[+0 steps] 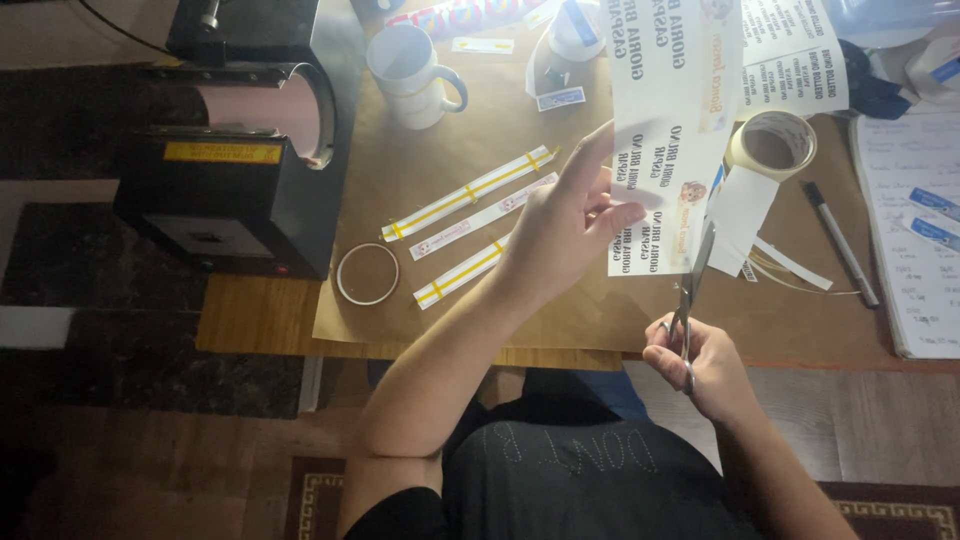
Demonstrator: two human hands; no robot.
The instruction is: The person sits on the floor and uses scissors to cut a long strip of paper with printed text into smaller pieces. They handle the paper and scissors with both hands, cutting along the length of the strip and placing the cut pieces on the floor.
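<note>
My left hand (565, 225) holds up a long printed paper sheet (672, 120) by its left edge, above the table. My right hand (700, 365) grips a pair of scissors (692, 290) by the handles. The blades point up and are cutting into the sheet's lower edge. Three cut paper strips with yellow tape (470, 193) lie on the brown paper cover to the left of my left hand.
A black mug press (240, 150) stands at the left. A white mug (410, 62), a thin tape ring (367, 274), a wider tape roll (772, 145), a pen (840, 243) and a notebook (915, 230) lie on the brown-paper-covered table (420, 130).
</note>
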